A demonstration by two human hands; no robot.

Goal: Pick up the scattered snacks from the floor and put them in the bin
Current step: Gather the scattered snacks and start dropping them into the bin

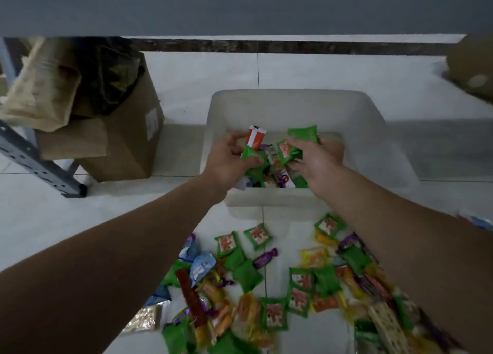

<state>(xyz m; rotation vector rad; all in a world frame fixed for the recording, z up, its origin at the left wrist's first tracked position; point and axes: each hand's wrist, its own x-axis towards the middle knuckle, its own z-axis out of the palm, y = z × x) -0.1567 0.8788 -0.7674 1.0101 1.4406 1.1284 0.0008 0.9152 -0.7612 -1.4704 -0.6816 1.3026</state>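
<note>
A translucent white bin [288, 101] stands on the tiled floor ahead of me, with several snack packets lying in its near part. Both my hands are over it. My left hand [226, 158] grips a red-and-white packet [255, 138] and a green packet [250, 154]. My right hand [318, 161] holds green snack packets [302, 135] above the bin. Below my arms, a scatter of snacks [266, 287] covers the floor: green square packets, yellow and orange wrappers, purple candies, a long red stick.
A brown cardboard box [128, 145] stuffed with paper and dark bags stands left of the bin. A grey metal rack leg [40, 164] slants at far left. Another brown object [472, 68] sits at upper right. A grey shelf edge [240, 6] spans the top.
</note>
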